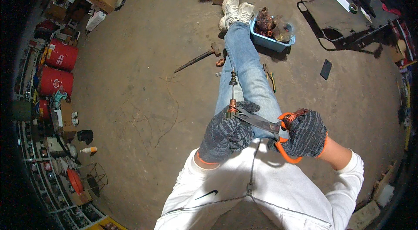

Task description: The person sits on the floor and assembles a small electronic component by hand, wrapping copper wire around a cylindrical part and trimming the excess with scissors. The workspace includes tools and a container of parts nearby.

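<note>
My left hand (226, 136), in a dark grey knit glove, is closed around a small motor armature (233, 104) with copper windings. Its thin shaft points away from me, with a dark spiral-shaped part at the far end. My gloved right hand (310, 134) grips orange-handled shears (263, 122) and also has a bunch of copper wire (296, 117) at its fingers. The shears' blades reach left to the armature, their tips at the windings beside my left thumb. Both hands are over my lap, above jeans-clad legs stretched out on the floor.
A hammer (198, 58) lies left of my legs; pliers (271, 78) lie on the right. Beyond them stands a blue basin (273, 44) of copper scraps and bags. A phone (325, 69) lies farther right, near a dark low table (335, 12). Red drums (56, 81) and shelves line the left.
</note>
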Demonstrator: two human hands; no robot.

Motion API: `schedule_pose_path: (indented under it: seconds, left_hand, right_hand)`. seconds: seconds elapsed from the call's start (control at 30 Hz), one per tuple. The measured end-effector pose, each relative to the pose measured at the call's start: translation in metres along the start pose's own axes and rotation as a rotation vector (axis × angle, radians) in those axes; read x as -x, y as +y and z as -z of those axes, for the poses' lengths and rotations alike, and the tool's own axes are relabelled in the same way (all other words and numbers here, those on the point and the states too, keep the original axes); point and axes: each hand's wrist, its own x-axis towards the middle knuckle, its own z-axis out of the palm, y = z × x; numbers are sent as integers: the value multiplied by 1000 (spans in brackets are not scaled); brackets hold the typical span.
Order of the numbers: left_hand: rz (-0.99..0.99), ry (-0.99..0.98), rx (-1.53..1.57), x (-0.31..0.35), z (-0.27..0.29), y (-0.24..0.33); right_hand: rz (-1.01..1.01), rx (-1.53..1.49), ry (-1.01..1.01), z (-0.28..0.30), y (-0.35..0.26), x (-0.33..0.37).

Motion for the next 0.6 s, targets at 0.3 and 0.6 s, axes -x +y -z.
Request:
schedule_pose_path:
  seconds: [0.3,0.6]
  left_hand:
    - [-267,-167,9,-6,-4,-17]
    - [7,-20,454,-1,-4,9]
  right_hand:
    - [76,56,-16,2,1,2]
    - [-119,-158,-91,20,-2,-2]
